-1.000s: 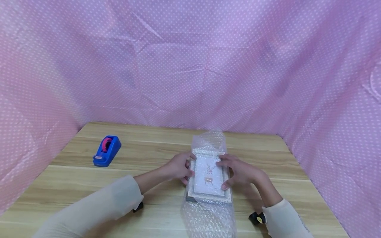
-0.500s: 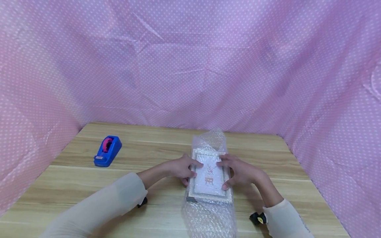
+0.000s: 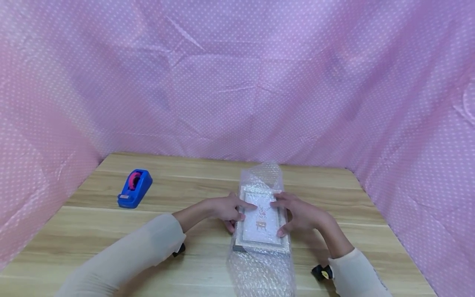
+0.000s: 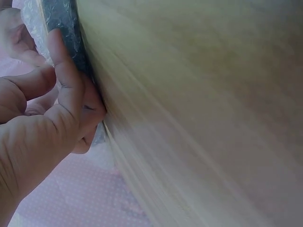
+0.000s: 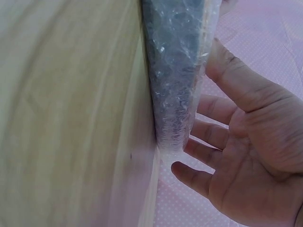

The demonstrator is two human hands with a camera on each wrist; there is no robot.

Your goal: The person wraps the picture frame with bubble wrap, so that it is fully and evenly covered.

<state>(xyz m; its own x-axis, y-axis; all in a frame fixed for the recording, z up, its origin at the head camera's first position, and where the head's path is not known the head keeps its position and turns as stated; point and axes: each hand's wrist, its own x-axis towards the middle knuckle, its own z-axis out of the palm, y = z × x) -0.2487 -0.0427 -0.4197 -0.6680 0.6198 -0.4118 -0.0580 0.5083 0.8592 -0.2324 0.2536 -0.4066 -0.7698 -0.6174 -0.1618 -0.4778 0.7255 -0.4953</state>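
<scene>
Lying flat on the wooden surface [image 3: 200, 264], a picture frame [image 3: 261, 218] covered in bubble wrap [image 3: 261, 274] sits between both hands. The left hand [image 3: 226, 208] rests with its index finger straight across the frame's face and its thumb at the edge; how its other fingers meet the side is hard to make out. The right hand [image 3: 300, 212] touches the opposite edge, fingers spread. A blue tape dispenser [image 3: 138, 193] holding pink tape [image 3: 132, 180] stands well apart, leftward.

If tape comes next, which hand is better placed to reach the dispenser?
Likely the left hand: the dispenser sits on that side of the frame, while the right hand is at the frame's opposite edge.
</scene>
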